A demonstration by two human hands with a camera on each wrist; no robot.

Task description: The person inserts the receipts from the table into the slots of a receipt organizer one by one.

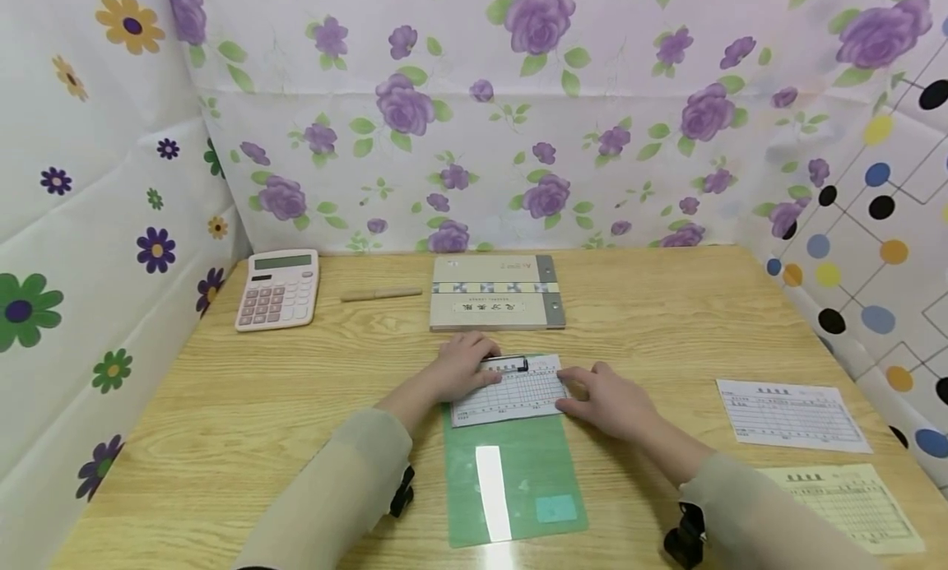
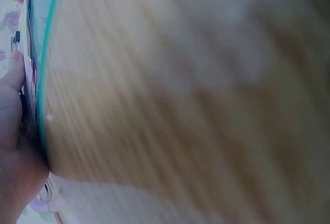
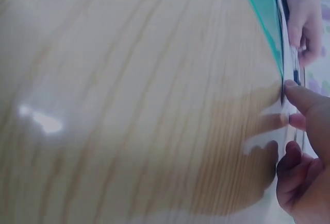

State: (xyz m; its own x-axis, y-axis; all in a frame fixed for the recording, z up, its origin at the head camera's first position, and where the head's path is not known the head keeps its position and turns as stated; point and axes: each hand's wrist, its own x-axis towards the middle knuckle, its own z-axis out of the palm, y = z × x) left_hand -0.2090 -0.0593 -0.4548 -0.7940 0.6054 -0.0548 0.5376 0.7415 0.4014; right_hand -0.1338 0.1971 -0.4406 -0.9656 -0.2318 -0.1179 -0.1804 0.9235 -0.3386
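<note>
A green translucent clip folder [image 1: 511, 471] lies on the table in the head view, with a white printed form [image 1: 511, 393] at its top under a black clip [image 1: 524, 363]. My left hand [image 1: 465, 368] is curled about the clip's left end, fingers beyond it and thumb on the paper. On the right, my right hand [image 1: 609, 399] touches the form's right edge with thumb and index finger spread apart. The right wrist view shows the right hand's fingertips [image 3: 292, 85] against the sheets' edge. From the left wrist view, the folder's teal edge [image 2: 49, 49] stands beside my left hand.
A ledger book [image 1: 489, 294] lies behind the folder. Farther left are a tan pen [image 1: 381, 294] and a pink calculator [image 1: 279, 290]. To the right lie a white form [image 1: 792, 416] and a yellow form [image 1: 852, 504]. Flowered cloth [image 1: 474, 142] hangs around the table [image 1: 296, 405].
</note>
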